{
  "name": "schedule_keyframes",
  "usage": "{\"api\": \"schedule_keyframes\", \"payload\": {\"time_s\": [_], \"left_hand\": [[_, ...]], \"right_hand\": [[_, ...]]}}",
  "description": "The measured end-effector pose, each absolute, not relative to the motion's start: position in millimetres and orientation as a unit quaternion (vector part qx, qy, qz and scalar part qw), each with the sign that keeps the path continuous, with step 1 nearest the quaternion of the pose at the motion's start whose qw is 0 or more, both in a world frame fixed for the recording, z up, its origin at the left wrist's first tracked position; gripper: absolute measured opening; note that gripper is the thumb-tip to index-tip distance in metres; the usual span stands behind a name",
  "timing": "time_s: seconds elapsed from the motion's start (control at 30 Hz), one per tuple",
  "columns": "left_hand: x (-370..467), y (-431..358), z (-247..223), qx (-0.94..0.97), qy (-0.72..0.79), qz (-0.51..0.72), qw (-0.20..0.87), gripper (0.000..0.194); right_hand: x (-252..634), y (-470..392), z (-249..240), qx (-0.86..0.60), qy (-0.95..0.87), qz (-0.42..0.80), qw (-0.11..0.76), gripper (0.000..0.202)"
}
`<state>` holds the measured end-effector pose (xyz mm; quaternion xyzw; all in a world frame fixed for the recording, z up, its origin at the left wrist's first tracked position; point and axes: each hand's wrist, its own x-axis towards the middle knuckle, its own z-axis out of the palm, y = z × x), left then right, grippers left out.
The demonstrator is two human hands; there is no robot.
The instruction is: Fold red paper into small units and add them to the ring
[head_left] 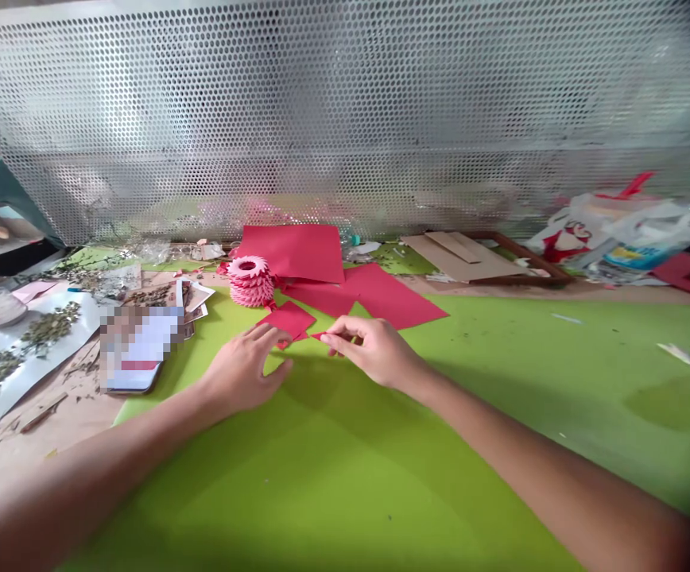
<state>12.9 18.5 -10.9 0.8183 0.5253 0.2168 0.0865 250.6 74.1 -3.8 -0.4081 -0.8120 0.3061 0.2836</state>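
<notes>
My right hand (364, 348) pinches a small pointed piece of red paper (317, 336) between thumb and fingertips. To its left, my left hand (253, 367) has thumb and fingers apart, with nothing visible between them. Its fingertips are at the near edge of a small stack of red paper pieces (290, 318); whether they touch it I cannot tell. Just behind stands a round, ring-shaped model of folded red and pale paper (250, 286), its middle hollow. Larger red sheets (297, 250) lie beyond the hands, overlapping one another.
A green mat (345, 477) covers the table. At left are a phone (136, 353) and dried plant bits (52, 326) on white paper. Cardboard (464, 258), a wooden frame (551, 270) and a plastic bag (583, 230) lie back right, before a perforated metal panel (345, 103). A person (5, 199) is far left.
</notes>
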Motion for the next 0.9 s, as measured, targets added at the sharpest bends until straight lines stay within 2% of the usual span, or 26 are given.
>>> {"api": "schedule_keyframes", "payload": {"time_s": [0.13, 0.2, 0.27, 0.37, 0.47, 0.57, 0.7, 0.8, 0.9], "left_hand": [[11, 16, -20, 0.839, 0.517, 0.166, 0.033, 0.06], [10, 14, -23, 0.839, 0.525, 0.137, 0.033, 0.065], [11, 13, -24, 0.839, 0.528, 0.129, 0.028, 0.062], [11, 14, -19, 0.844, 0.52, 0.134, 0.011, 0.055], [10, 14, -14, 0.846, 0.514, 0.145, 0.003, 0.049], [8, 16, -15, 0.836, 0.527, 0.156, 0.0, 0.056], [6, 23, -20, 0.828, 0.537, 0.159, -0.002, 0.063], [8, 27, -20, 0.834, 0.527, 0.163, -0.021, 0.055], [8, 29, -19, 0.842, 0.512, 0.167, -0.042, 0.043]], "right_hand": [[250, 84, 6, -0.45, -0.817, 0.242, 0.268, 0.031], [242, 96, 11, -0.475, -0.821, 0.204, 0.242, 0.024], [230, 112, 14, -0.502, -0.822, 0.166, 0.21, 0.02], [207, 143, 16, -0.515, -0.819, 0.144, 0.207, 0.016], [186, 168, 18, -0.522, -0.816, 0.132, 0.209, 0.021], [174, 177, 20, -0.515, -0.821, 0.133, 0.206, 0.031], [184, 153, 21, -0.474, -0.847, 0.14, 0.194, 0.023], [205, 118, 16, -0.44, -0.869, 0.139, 0.179, 0.02], [224, 88, 6, -0.381, -0.901, 0.121, 0.171, 0.032]]}}
